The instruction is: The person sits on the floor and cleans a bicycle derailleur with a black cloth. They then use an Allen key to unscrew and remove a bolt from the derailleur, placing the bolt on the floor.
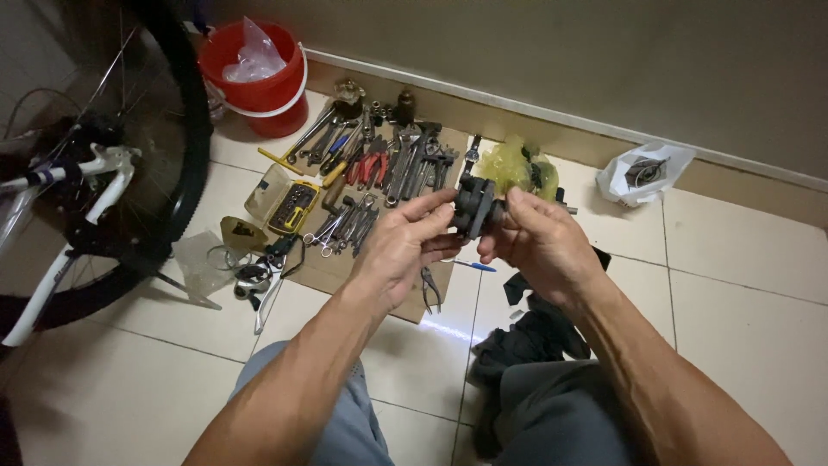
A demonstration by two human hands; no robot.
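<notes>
Where the pale glazed tile floor [742, 285] meets the wall, a bicycle wheel [185, 129] with a black rubber tyre and thin metal spokes stands upright at the left, beside a white tubular frame [52, 285]. Behind the wheel sits a round red plastic bucket [259, 78] with a white handle and a crumpled clear bag inside. A flat sheet of brown cardboard [336, 267] lies on the floor and carries a spread of steel hand tools [405, 160]: spanners, pliers with red grips, and a yellow bit case with its clear lid open. A dark cloth [526, 336] lies crumpled on the tiles near the person's knees, and a white plastic bag [642, 173] rests against the skirting at the right. Both hands are raised above the cardboard. The left hand [405, 246] is curled closed around the near side of a dark, disc-stacked cylindrical metal part [474, 207], fingers wrapped over its ribbed edge. The right hand [539, 242] grips the opposite end, fingers closed, thumb pressed on top.
</notes>
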